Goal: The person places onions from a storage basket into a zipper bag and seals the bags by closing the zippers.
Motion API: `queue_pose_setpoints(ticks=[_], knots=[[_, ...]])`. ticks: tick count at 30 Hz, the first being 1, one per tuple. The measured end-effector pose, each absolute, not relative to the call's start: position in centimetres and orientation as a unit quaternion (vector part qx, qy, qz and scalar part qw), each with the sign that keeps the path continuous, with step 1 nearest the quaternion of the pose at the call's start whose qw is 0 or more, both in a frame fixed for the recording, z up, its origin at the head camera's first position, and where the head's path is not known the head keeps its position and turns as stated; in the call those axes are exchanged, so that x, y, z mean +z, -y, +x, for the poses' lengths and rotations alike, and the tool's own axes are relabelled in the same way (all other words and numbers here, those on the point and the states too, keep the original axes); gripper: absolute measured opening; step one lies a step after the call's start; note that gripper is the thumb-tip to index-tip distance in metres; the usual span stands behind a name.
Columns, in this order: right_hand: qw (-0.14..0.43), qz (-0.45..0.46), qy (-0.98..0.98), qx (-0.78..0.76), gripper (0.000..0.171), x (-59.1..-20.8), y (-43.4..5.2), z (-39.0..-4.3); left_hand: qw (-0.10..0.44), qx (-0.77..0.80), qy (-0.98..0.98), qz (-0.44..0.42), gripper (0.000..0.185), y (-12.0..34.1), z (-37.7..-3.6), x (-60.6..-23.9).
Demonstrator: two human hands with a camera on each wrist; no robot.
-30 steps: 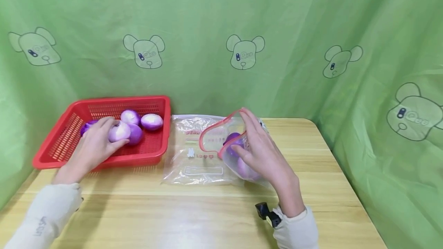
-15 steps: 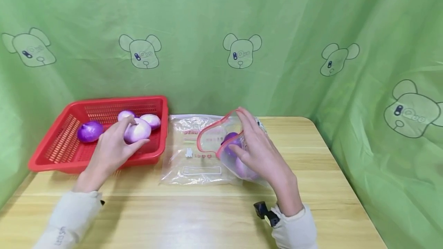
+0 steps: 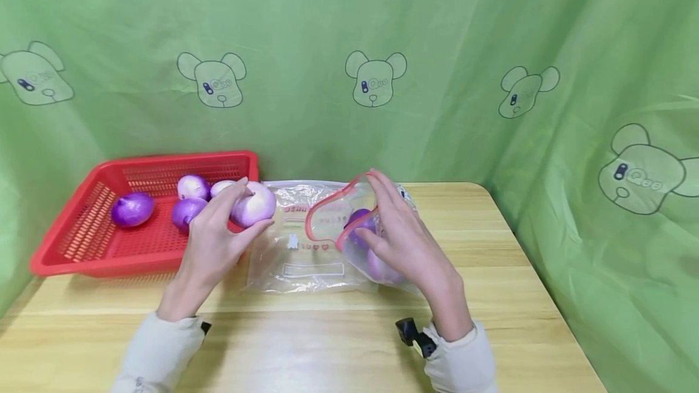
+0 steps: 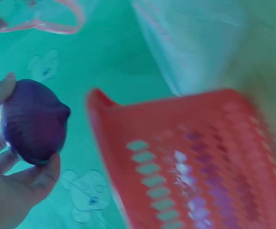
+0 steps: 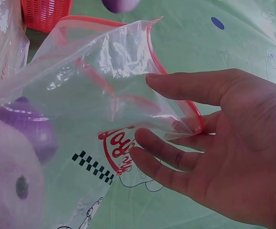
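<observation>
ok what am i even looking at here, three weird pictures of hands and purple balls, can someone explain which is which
These are one person's two bare hands, filmed by three cameras at the same moment. The wide picture comes from a camera on the head, looking down at a light wooden table. The other two come from cameras strapped to each wrist, so they look close and tilted.

On the table stands a red plastic mesh basket with purple onions in it, and beside it lies a flat clear plastic bag.

The left hand grips one purple and white onion in the air between the basket and the bags. The right hand holds open a clear zip bag with a red rim, which already contains onions.
</observation>
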State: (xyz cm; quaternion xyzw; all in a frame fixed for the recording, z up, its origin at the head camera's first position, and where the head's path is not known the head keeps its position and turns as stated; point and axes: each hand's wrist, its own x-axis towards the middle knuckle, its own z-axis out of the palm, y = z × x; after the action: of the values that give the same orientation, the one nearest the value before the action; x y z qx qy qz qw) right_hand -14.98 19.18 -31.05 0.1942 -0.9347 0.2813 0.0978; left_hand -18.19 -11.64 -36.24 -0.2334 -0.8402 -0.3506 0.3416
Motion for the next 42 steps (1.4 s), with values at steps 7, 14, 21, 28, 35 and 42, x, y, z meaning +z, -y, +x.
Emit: queue_pose_setpoints(ticks=[7,14,21,28,35,42], knots=[[0.103,0.202,0.932,0.284,0.091,-31.2,-18.9,-15.0,0.342,-0.407,0.815,-0.229,0.052,8.5,-18.3,-34.0],[0.107,0.208,0.930,0.282,0.092,-31.3,-18.6,-15.0,0.293,-0.444,0.820,-0.213,0.053,6.4,-18.0,-33.6],[0.109,0.209,0.932,0.275,0.092,-31.1,-18.4,-15.1,0.266,-0.436,0.820,-0.257,0.066,5.1,-17.7,-34.1],[0.109,0.210,0.933,0.271,0.092,-31.0,-18.3,-15.2,0.256,-0.417,0.827,-0.275,0.050,4.4,-17.6,-34.7],[0.103,0.205,0.935,0.271,0.093,-31.1,-18.3,-15.2,0.238,-0.410,0.835,-0.278,0.052,3.5,-17.6,-35.1],[0.103,0.211,0.933,0.272,0.092,-31.2,-18.2,-15.1,0.195,-0.427,0.832,-0.295,0.054,2.7,-17.6,-35.7]])
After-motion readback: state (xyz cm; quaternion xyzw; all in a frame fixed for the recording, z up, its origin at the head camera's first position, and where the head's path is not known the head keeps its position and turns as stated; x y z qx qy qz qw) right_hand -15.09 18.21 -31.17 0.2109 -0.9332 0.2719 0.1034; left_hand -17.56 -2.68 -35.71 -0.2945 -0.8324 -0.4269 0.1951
